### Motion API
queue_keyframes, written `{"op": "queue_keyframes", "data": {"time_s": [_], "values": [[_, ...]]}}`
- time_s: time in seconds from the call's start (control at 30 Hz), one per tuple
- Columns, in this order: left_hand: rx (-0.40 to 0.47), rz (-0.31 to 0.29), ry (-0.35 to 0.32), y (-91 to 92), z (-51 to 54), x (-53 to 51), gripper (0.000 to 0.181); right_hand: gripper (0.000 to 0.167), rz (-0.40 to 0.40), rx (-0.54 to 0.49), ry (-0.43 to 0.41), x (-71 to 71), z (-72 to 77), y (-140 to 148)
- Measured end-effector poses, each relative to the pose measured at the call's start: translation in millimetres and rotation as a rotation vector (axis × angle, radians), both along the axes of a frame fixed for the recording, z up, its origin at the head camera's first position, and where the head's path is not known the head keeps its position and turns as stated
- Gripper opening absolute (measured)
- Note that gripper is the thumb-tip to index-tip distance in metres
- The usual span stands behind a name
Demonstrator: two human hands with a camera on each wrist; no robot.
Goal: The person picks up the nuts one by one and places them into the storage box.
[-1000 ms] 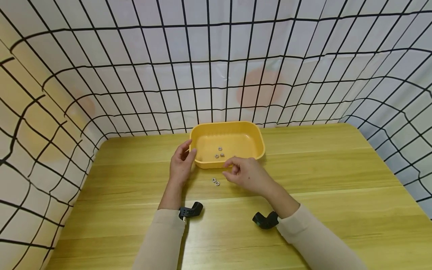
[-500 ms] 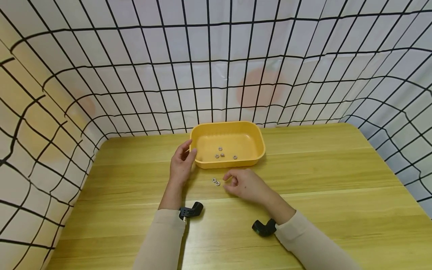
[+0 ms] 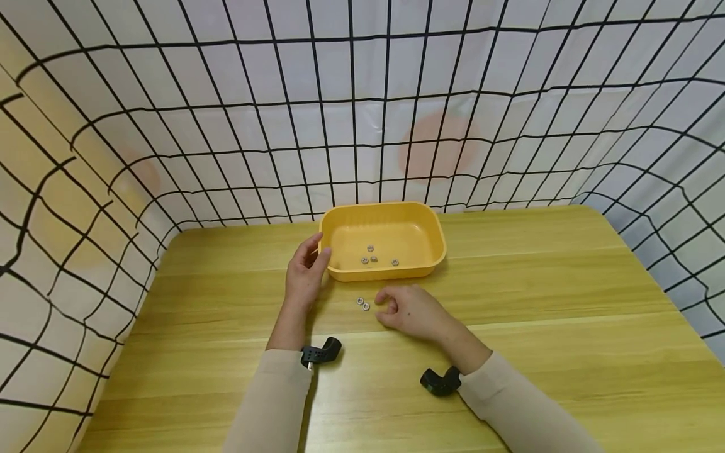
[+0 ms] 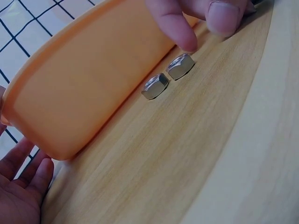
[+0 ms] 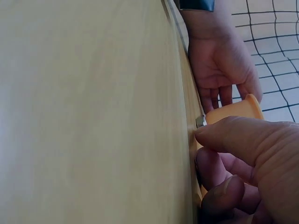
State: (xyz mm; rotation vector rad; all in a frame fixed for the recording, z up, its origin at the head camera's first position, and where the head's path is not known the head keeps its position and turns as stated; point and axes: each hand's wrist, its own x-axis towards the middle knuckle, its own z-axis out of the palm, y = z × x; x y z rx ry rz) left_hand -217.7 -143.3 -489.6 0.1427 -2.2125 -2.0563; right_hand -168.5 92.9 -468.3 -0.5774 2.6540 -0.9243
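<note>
Two shiny hex nuts (image 3: 363,304) lie side by side on the wooden table, just in front of a yellow tray (image 3: 387,275); the left wrist view shows these nuts (image 4: 168,75) up close. Several more nuts (image 3: 370,258) lie inside the tray. My left hand (image 3: 304,274) holds the tray's left end, thumb at the rim and fingers along the outside. Just right of the two loose nuts is my right hand (image 3: 416,313), thumb and index finger bent with a gap between them and nothing held. In the left wrist view, a fingertip (image 4: 187,39) nearly reaches the farther nut.
Behind the tray and along both sides stands a black wire grid (image 3: 340,126) with pale sheeting beyond it. The wooden table (image 3: 374,390) extends around the tray. Each wrist carries a black camera mount (image 3: 321,351).
My right hand has come back from the tray's front rim to beside the loose nuts, uncovering another nut in the tray. My left hand stays at the tray's end.
</note>
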Motion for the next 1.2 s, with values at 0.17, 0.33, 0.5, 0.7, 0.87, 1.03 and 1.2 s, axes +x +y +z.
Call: {"op": "queue_keyframes", "data": {"time_s": [0.17,0.33,0.5,0.7,0.87,1.03,1.2], "values": [[0.004,0.000,-0.007,0.2,1.1,1.0,0.044,0.018,0.000,-0.001,0.005,-0.8,-0.6,-5.2],[-0.002,0.000,-0.021,-0.2,0.7,1.2,0.044,0.018,-0.016,0.003,0.006,-1.5,0.3,-10.6],[0.003,-0.001,-0.020,-0.4,1.0,0.7,0.044,0.017,-0.012,-0.007,0.016,-2.1,0.1,-16.0],[-0.005,0.004,-0.016,0.0,0.7,0.4,0.044,0.013,-0.009,-0.009,0.036,-3.1,0.6,-20.6],[-0.009,0.004,-0.035,2.2,7.3,3.1,0.046,0.010,-0.007,-0.006,0.031,-3.5,1.3,-21.8],[-0.015,0.004,-0.052,4.3,17.1,7.4,0.046,0.009,-0.005,-0.010,0.040,-2.5,1.2,-22.1],[-0.020,0.001,-0.058,7.1,33.1,15.9,0.046,0.008,-0.003,-0.023,0.045,-1.9,-0.1,-21.9]]}}
